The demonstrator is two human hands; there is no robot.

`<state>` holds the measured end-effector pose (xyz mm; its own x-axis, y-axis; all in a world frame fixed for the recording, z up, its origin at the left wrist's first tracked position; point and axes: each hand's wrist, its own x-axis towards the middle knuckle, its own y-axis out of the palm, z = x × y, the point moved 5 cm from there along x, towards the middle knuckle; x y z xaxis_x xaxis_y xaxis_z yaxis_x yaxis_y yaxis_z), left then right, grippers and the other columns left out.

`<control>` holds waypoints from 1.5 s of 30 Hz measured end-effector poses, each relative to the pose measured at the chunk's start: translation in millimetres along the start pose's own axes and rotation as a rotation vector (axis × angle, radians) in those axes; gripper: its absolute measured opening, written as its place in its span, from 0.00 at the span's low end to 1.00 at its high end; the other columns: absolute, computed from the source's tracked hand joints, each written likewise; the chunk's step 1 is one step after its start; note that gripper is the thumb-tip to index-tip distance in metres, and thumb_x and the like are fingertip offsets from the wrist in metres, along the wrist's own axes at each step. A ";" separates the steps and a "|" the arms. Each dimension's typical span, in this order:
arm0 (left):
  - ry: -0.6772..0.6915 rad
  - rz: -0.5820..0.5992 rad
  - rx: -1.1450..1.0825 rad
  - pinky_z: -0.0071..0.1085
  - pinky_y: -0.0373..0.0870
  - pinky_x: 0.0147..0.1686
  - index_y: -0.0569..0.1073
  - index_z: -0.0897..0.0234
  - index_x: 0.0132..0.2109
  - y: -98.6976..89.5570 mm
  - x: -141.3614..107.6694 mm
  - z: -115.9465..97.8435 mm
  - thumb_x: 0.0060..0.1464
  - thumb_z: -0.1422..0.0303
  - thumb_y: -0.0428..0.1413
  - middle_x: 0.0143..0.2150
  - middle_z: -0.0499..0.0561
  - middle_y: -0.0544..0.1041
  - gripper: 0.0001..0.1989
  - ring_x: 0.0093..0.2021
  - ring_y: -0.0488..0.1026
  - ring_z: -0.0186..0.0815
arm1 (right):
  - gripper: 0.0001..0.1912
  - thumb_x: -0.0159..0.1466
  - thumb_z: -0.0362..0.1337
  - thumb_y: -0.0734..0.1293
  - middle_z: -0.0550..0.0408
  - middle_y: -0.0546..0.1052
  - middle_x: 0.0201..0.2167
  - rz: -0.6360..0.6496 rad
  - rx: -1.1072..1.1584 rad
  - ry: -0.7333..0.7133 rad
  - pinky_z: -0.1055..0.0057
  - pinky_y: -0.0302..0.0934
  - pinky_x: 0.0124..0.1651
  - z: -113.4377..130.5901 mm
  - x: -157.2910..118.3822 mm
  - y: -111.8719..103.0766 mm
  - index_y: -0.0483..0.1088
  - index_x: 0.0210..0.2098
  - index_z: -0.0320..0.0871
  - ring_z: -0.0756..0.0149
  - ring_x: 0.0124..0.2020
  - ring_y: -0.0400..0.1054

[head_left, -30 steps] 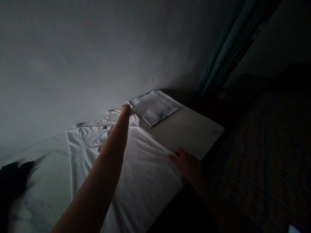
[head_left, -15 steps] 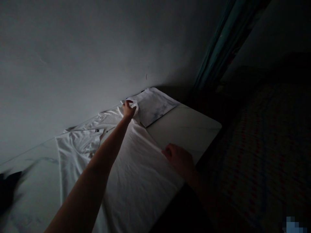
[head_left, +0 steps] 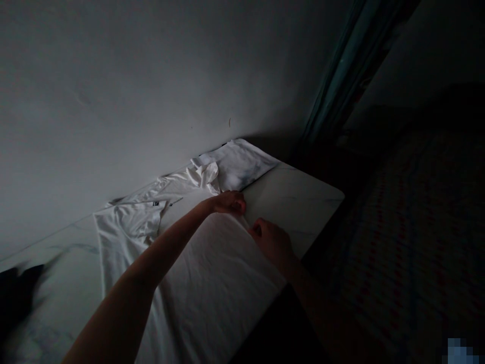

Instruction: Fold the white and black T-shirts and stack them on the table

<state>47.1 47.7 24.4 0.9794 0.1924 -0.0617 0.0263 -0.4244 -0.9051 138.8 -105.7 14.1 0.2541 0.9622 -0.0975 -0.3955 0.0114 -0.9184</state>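
A white T-shirt lies spread over the table, with a small dark label and printed line near its upper part. My left hand has its fingers closed on the shirt's right edge. Just below and to the right, my right hand pinches the same edge, the fabric drawn taut between the two. The shirt's sleeve lies bunched beyond my left hand. Next to it, a folded white-and-grey cloth rests at the far end of the table. My left forearm hides part of the shirt's middle.
The marble-patterned table stands against a grey wall. A dark blurred object is at the left. On the right, in deep shadow, lies a patterned cover. A teal curtain hangs at the back right.
My left hand has left the bunched sleeve and moved toward me and right, onto the shirt's right edge. My right hand has stayed nearly in place on that edge.
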 end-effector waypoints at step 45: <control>-0.644 -0.633 0.289 0.41 0.66 0.50 0.70 0.63 0.49 -26.1 -29.6 33.3 0.64 0.65 0.48 0.50 0.59 0.73 0.11 0.51 0.71 0.46 | 0.10 0.72 0.34 0.57 0.49 0.79 0.30 -0.208 -0.240 -0.013 0.72 0.53 0.29 11.8 6.4 17.7 0.70 0.40 0.41 0.64 0.33 0.75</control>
<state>10.8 82.6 35.9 0.4989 0.7997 0.3339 0.3798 0.1446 -0.9137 123.1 -96.1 1.6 0.2957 0.9494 0.1057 -0.1166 0.1457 -0.9824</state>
